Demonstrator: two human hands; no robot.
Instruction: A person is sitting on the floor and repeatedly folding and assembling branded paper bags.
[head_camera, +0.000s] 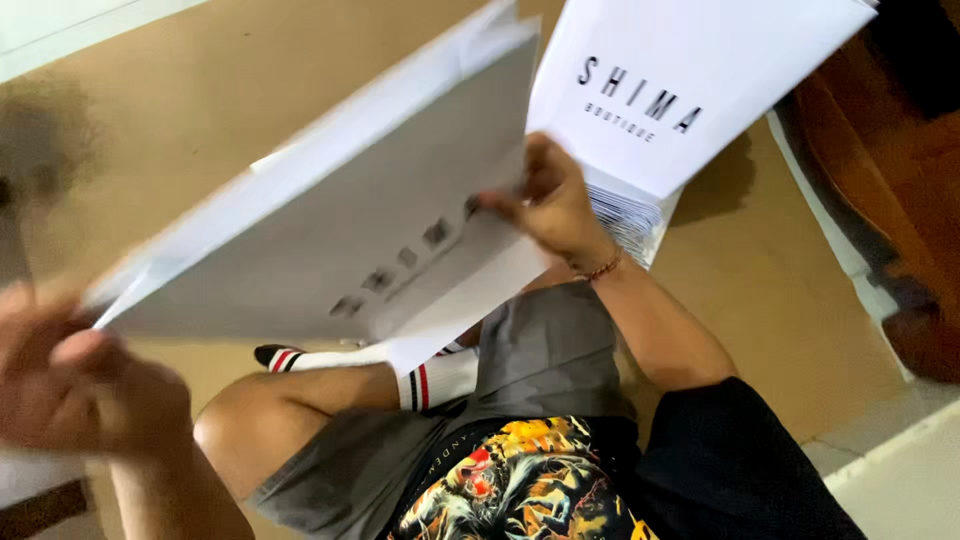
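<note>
Nearest to me, my left hand (80, 385) is blurred at the lower left, fingers curled in on the near corner of the white paper bag (330, 230); I judge it pinched there, though the blur hides the exact contact. The bag hangs in the air above my bent knee and the striped white sock (430, 378), tilted, its far end higher than the near one.

Further along, my right hand (550, 205) closes on the bag's far edge, thumb on the side facing me, fingers behind the sheet. So both hands are clamped on the same bag, one at each end.

The bag is thin, smooth card paper, flat-folded, grey in its own shadow with dark block print on the face. I expect it to be very light and fairly stiff along its creases but floppy across the open panel, easy to crease or tear if gripped hard. The best hold is at the folded edges and corners, where the paper is doubled.

Beyond my right hand stands a stack of similar white bags (640, 205), edges fanned, the top one (700, 80) lifted. Underneath everything lies the tan floor (760, 290), smooth and matte, with a dark wooden piece (890, 200) at the far right edge.
</note>
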